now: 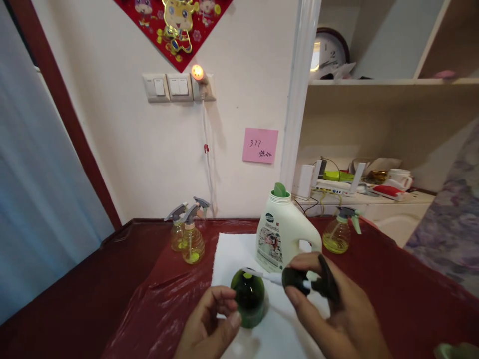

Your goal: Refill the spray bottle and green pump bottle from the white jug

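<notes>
A dark green round bottle [250,299] stands on a white sheet [228,252] in front of me. My left hand [213,321] is at its left side, fingers bent and apart from the thumb; whether they touch the bottle I cannot tell. Between the fingers of my right hand [333,309] is a dark trigger spray head [295,280]. It is held sideways, and its pale tube [258,273] points left, with the tip at the bottle's neck. Just behind stands a pale green detergent jug [275,234], uncapped, with a green spout showing in its mouth.
Several clear spray bottles [193,245] with yellowish liquid stand at the back left, and another spray bottle [337,234] is right of the jug. A dark red plastic-covered table [157,299] meets the wall. A pale green object [454,350] lies at the lower right edge.
</notes>
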A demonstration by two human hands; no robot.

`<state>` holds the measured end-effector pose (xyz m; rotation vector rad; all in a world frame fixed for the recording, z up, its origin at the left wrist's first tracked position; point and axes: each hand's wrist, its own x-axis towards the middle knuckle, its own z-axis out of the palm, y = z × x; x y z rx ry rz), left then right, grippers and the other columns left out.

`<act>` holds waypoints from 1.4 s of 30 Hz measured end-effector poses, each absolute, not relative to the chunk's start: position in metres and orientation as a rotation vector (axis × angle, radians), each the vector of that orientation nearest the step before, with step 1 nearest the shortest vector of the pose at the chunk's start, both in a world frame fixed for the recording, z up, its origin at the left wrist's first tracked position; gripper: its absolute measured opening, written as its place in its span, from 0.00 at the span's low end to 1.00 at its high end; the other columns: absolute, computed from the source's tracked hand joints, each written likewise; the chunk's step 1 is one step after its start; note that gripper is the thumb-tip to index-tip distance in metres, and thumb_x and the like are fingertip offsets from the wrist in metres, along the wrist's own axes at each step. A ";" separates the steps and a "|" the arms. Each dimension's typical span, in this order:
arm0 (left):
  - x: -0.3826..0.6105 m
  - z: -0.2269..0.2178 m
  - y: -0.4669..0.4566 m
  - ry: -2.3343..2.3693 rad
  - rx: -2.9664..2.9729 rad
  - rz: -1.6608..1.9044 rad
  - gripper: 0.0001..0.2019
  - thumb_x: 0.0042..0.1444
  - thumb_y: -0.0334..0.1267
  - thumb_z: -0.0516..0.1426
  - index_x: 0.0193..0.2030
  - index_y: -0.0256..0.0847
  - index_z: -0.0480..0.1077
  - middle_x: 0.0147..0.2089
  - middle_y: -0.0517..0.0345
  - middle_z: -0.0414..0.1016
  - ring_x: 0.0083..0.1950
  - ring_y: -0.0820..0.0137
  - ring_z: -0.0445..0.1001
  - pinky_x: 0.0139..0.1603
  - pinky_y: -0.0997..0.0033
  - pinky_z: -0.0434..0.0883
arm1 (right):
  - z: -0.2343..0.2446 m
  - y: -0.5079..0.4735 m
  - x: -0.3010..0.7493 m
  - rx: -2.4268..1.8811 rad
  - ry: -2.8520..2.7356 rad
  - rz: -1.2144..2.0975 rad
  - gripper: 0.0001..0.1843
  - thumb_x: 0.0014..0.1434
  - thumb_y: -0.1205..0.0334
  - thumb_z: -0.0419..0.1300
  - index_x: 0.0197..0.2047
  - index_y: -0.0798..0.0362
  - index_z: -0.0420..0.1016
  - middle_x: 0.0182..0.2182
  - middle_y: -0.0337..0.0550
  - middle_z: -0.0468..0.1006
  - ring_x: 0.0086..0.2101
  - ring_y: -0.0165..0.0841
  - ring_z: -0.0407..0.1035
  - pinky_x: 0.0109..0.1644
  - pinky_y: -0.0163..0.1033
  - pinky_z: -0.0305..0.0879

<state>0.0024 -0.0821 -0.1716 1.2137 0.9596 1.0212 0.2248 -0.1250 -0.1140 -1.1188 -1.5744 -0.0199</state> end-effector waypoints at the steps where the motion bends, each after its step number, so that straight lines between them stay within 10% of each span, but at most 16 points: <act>1: 0.003 -0.172 -0.077 1.006 1.249 1.043 0.23 0.47 0.54 0.68 0.45 0.44 0.73 0.42 0.53 0.75 0.45 0.59 0.72 0.44 0.63 0.69 | -0.107 -0.122 0.230 -1.171 -1.597 -0.006 0.10 0.60 0.60 0.61 0.45 0.45 0.69 0.34 0.40 0.79 0.32 0.34 0.76 0.32 0.35 0.73; 16: 0.023 -0.178 -0.037 1.029 1.529 1.000 0.27 0.46 0.42 0.65 0.54 0.43 0.69 0.58 0.45 0.71 0.59 0.51 0.67 0.57 0.55 0.62 | -0.092 -0.062 0.200 -1.466 -1.958 0.410 0.05 0.58 0.62 0.62 0.34 0.51 0.69 0.33 0.42 0.74 0.35 0.38 0.67 0.38 0.42 0.60; 25: 0.034 -0.182 -0.038 1.022 1.545 1.089 0.19 0.46 0.33 0.63 0.47 0.43 0.73 0.52 0.48 0.73 0.56 0.53 0.68 0.59 0.53 0.62 | -0.138 -0.048 0.200 -1.426 -1.989 0.509 0.09 0.61 0.58 0.63 0.31 0.53 0.71 0.31 0.40 0.71 0.35 0.37 0.66 0.38 0.42 0.58; 29: 0.035 -0.185 -0.039 1.053 1.572 1.104 0.17 0.46 0.32 0.63 0.45 0.44 0.73 0.50 0.50 0.74 0.55 0.54 0.69 0.58 0.54 0.63 | -0.144 -0.053 0.204 -1.324 -1.921 0.609 0.04 0.61 0.61 0.62 0.38 0.51 0.75 0.34 0.40 0.72 0.37 0.37 0.67 0.40 0.43 0.61; 35: 0.034 -0.186 -0.041 1.053 1.613 1.143 0.17 0.48 0.32 0.61 0.48 0.45 0.72 0.51 0.50 0.73 0.56 0.54 0.68 0.59 0.53 0.63 | -0.158 -0.061 0.211 -1.277 -1.805 0.734 0.20 0.62 0.63 0.59 0.58 0.48 0.71 0.50 0.45 0.71 0.50 0.39 0.66 0.56 0.48 0.62; 42: 0.030 -0.170 -0.042 1.062 1.536 1.194 0.18 0.56 0.46 0.59 0.54 0.49 0.72 0.60 0.52 0.70 0.62 0.52 0.66 0.61 0.55 0.62 | -0.158 -0.062 0.206 -1.219 -1.758 0.773 0.20 0.60 0.68 0.58 0.55 0.46 0.72 0.51 0.44 0.70 0.54 0.39 0.65 0.59 0.47 0.61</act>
